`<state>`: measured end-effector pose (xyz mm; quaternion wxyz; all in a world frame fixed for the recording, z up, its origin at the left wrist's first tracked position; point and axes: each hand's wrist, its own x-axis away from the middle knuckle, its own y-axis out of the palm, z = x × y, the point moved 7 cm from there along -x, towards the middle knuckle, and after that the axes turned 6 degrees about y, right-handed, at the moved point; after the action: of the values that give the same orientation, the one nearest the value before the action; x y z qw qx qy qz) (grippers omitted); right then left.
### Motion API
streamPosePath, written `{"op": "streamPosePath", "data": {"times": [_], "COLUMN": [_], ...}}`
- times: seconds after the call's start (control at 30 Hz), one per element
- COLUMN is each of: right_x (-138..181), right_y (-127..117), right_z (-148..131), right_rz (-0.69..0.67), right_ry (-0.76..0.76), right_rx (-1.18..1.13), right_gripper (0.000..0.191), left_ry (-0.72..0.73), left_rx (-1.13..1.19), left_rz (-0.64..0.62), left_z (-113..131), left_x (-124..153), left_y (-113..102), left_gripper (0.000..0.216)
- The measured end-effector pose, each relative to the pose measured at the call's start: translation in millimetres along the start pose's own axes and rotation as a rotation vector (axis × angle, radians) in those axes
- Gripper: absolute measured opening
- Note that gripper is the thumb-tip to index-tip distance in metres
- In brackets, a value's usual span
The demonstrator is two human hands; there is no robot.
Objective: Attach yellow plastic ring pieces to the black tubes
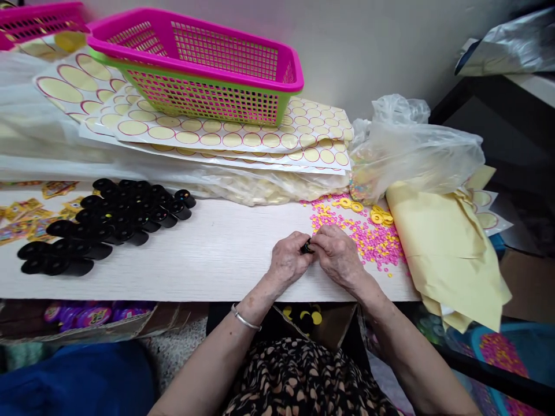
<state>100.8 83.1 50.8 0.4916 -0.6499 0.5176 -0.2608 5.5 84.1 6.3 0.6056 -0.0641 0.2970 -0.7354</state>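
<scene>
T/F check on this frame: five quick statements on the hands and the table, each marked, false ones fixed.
1. The left hand and right hand together pinch a small black piece. True.
2. The pink basket stands on bare table beside the hands. False: it sits at the back on sheets of round stickers, nested in a green basket.
3. The pink and yellow bits lie to the right of the hands. True.
4. The black round pieces are inside the basket. False: they lie on the table, left of the hands.
5. The bracelet is on the right wrist. False: it is on the left wrist.
</scene>
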Motion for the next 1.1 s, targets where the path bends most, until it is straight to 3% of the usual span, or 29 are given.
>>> {"op": "streamPosePath", "data": {"times": [0.3, 0.37, 0.5, 0.57, 0.63, 0.73, 0.8, 0.9, 1.1], "right_x": [-9.6, -9.9, -4.0, -0.1, 4.1, 16.7, 21.5, 15.1, -6.7], "right_y": [6.6, 4.3, -7.8, -15.8, -27.8, -51.9, -62.8, -66.3, -54.4], "right_z": [-19.9, -15.2, 7.6, 30.8, 66.9, 129.0, 156.8, 174.0, 167.9], "right_rz": [-0.146, -0.151, -0.089, -0.02, 0.136, 0.442, 0.492, 0.4, 0.143], "right_ry": [0.025, 0.055, 0.06, 0.086, 0.2, 0.494, 0.64, 0.682, 0.705], "right_rx": [0.227, 0.11, -0.357, -0.508, -0.526, -0.319, -0.075, 0.126, 0.341], "right_gripper": [0.022, 0.021, 0.014, 0.008, 0.007, 0.014, 0.022, 0.027, 0.028], "left_ry": [0.023, 0.024, 0.032, 0.022, -0.005, -0.044, -0.056, -0.074, -0.09], "left_rx": [0.072, 0.054, 0.007, -0.014, -0.028, -0.028, -0.025, -0.014, -0.001], "left_rz": [0.034, 0.024, -0.012, -0.013, -0.007, -0.008, -0.008, -0.006, -0.003], "left_z": [-1.1, -0.9, 0.4, -0.3, -2.6, -7.3, -10.4, -14.9, -16.1], "left_x": [-0.6, -1.4, -2.8, -3.2, -3.5, -4.7, -5.8, -6.4, -5.6], "left_y": [-0.1, -0.1, 0.7, 0.4, -0.2, -0.1, 0.2, 0.9, 0.9], "left_gripper": [0.011, 0.015, 0.014, 0.012, 0.013, 0.016, 0.017, 0.019, 0.021]}}
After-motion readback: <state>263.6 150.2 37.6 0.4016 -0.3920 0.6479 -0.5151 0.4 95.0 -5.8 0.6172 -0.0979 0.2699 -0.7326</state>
